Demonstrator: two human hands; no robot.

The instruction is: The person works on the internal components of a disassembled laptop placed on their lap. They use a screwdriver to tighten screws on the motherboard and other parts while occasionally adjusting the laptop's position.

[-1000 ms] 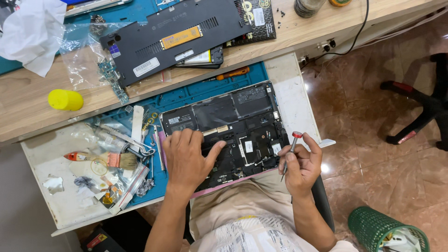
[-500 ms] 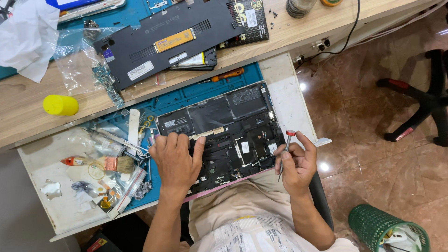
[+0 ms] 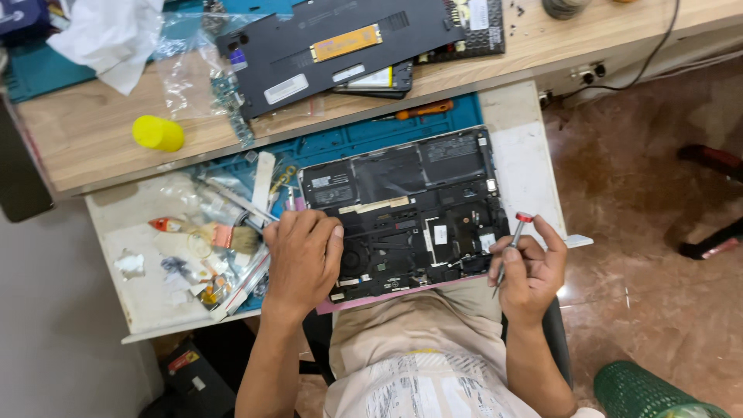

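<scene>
left hand [image 3: 303, 255] flat on opened laptop [image 3: 402, 213], released grip, pinning it to table [image 3: 526, 155] | right hand [image 3: 528, 267] grasps screwdriver [image 3: 511, 246] at laptop's edge, tip down, beside that grip

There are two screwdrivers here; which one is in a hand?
The red-capped screwdriver, held in the right hand beside the open laptop. The orange-handled screwdriver lies untouched on the blue mat.

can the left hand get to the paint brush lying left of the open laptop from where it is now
Probably yes. The left hand rests on the open laptop's left edge, and the brush lies just beside it on the tray, on top of the clutter. Nothing covers the brush or stands between them.
</scene>
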